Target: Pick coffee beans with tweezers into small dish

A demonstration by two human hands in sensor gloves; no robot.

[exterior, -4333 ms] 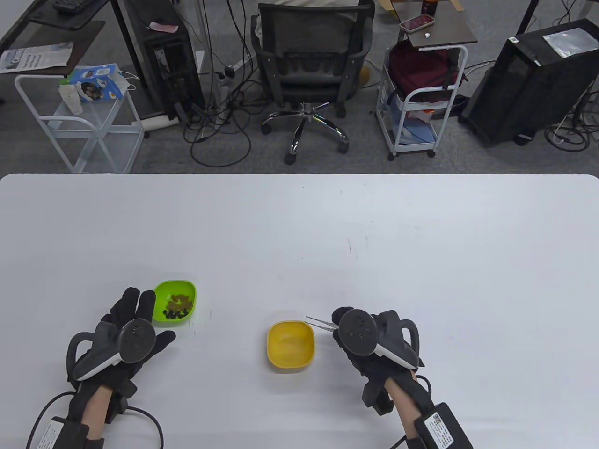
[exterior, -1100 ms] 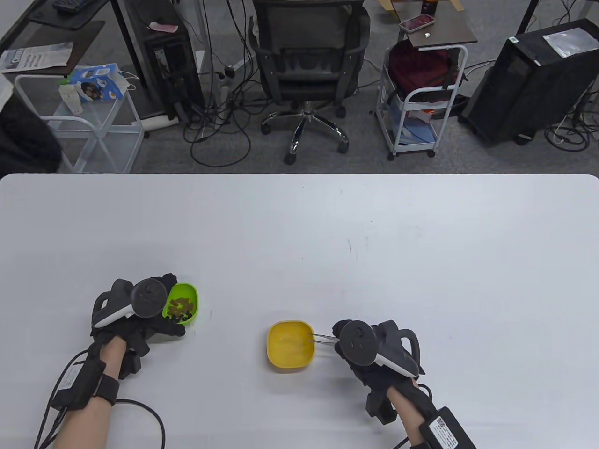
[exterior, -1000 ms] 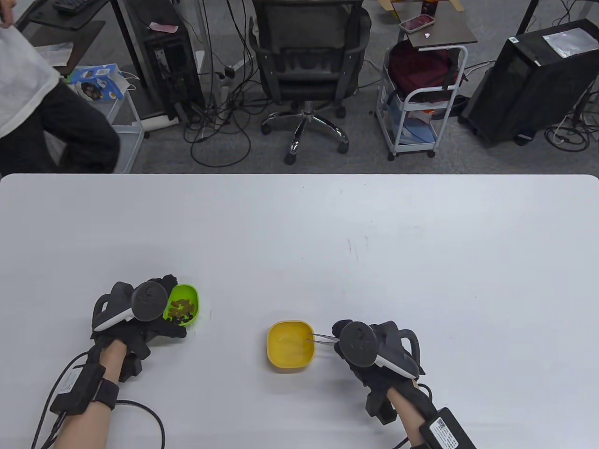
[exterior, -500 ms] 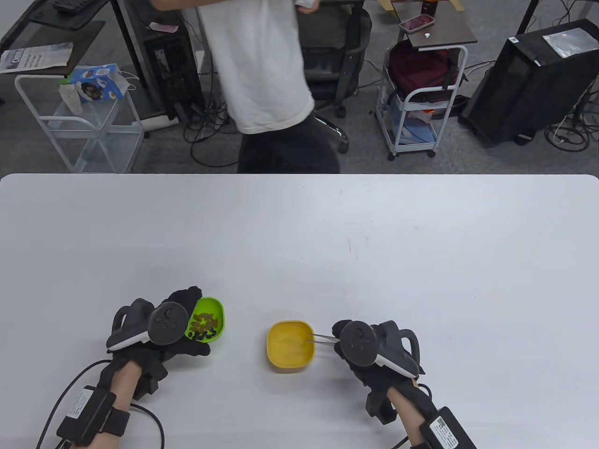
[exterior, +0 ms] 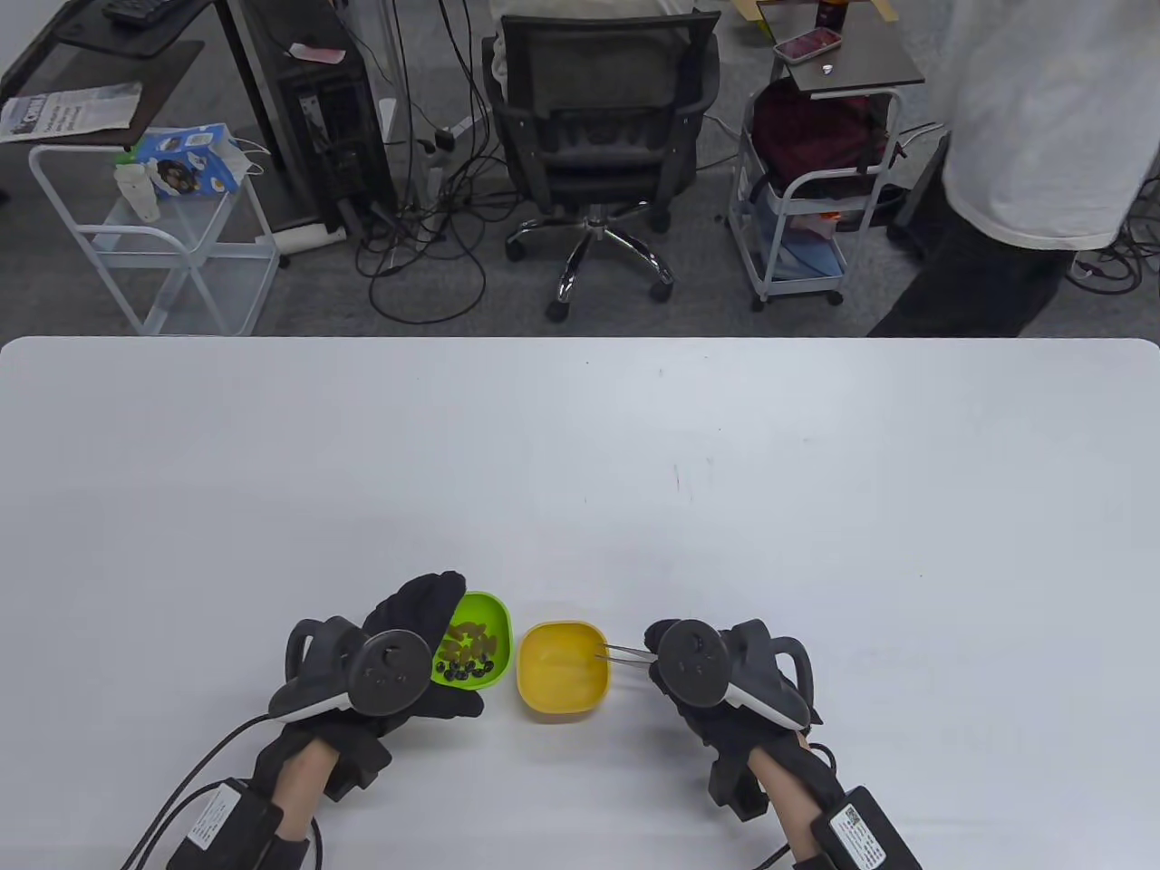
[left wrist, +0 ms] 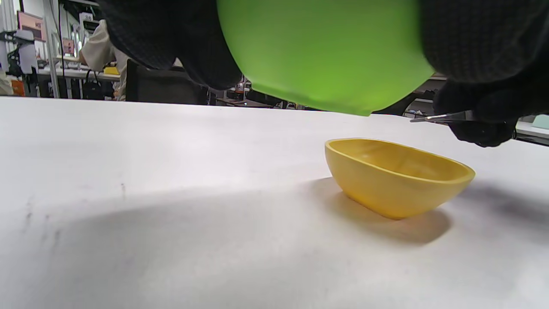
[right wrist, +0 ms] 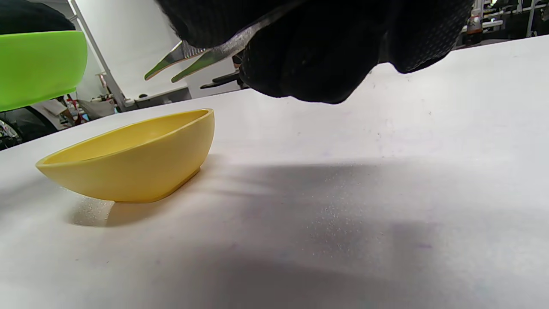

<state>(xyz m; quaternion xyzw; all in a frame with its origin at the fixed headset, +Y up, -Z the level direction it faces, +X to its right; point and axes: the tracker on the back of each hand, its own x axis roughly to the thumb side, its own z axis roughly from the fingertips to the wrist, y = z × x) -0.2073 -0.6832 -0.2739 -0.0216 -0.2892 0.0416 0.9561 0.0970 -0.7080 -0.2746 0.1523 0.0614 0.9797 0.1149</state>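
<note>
My left hand (exterior: 426, 648) grips a green bowl (exterior: 478, 645) and holds it off the table, just left of the yellow dish (exterior: 562, 669). The green bowl holds brown pieces and dark coffee beans (exterior: 469, 669). The left wrist view shows the green bowl's underside (left wrist: 326, 56) above the table and the yellow dish (left wrist: 396, 176). My right hand (exterior: 675, 657) holds metal tweezers (exterior: 621, 651), tips apart and empty over the yellow dish's right rim. They also show in the right wrist view (right wrist: 188, 58), above the dish (right wrist: 133, 159), which looks empty.
The white table (exterior: 634, 471) stretches far beyond the bowls. Behind its far edge stand an office chair (exterior: 598, 136), two white carts (exterior: 807, 199) and a person in a white shirt (exterior: 1033, 154) at the right.
My left hand has lifted the green bowl and carried it right, from the table's left to beside the yellow dish. My right hand and tweezers stayed still. A person walked left to right behind the table.
</note>
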